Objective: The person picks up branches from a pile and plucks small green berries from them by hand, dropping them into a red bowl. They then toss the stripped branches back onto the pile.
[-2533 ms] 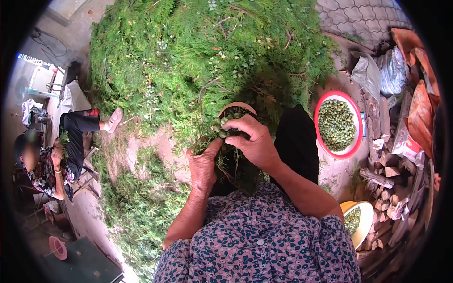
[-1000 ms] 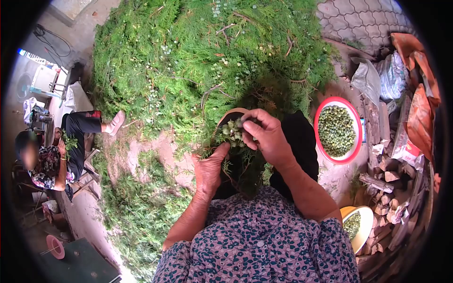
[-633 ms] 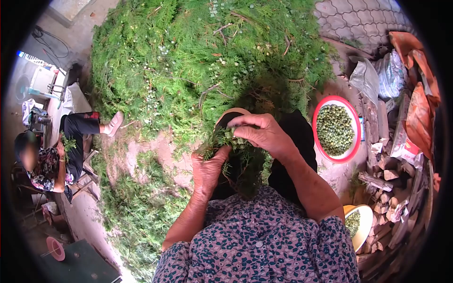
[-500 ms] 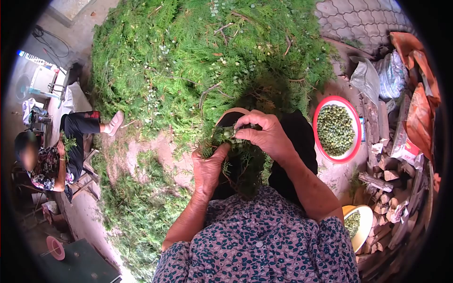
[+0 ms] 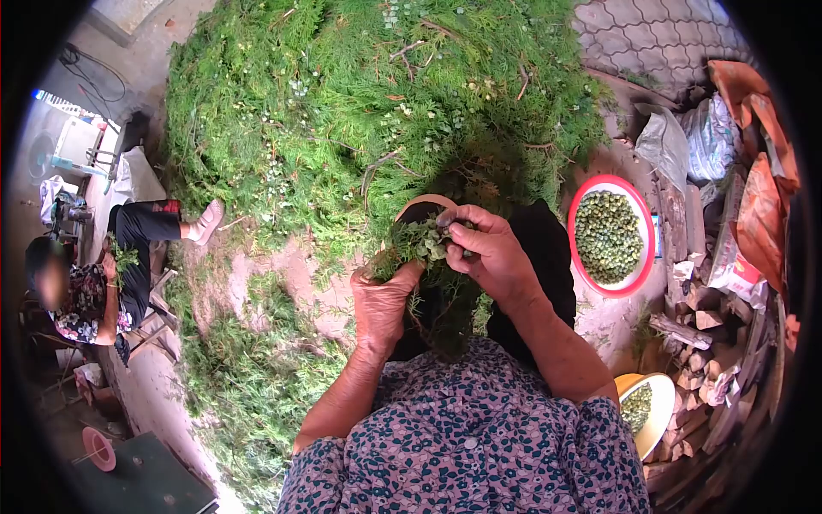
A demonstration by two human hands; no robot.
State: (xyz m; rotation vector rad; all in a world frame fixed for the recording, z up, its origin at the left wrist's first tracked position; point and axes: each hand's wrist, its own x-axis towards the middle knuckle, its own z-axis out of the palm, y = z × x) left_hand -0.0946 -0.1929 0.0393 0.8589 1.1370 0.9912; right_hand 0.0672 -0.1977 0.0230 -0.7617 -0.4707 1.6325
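My left hand [image 5: 384,304] is wrapped round a leafy conifer sprig [image 5: 402,244], held above my lap with its thin stems hanging down. Small pale green cones [image 5: 431,245] cluster at the sprig's right side. Against that cluster, my right hand [image 5: 488,255] is closed, thumb bent and fingers curled round some of the cones. Its fingers partly hide what lies inside them. To the right on the ground stands a white basin with a red rim [image 5: 646,214], holding many picked green cones [image 5: 608,236].
A large heap of cut conifer branches [image 5: 342,111] spreads ahead, with more greenery [image 5: 257,368] at left. A yellow basin [image 5: 658,420] with cones stands at lower right beside stacked firewood [image 5: 698,385]. Another person [image 5: 94,283] sits at left holding a sprig.
My right hand's fingers have gone from a stretched pinch above the cones to a curled grip at their right side. My left hand has shifted slightly, and more of the cones show.
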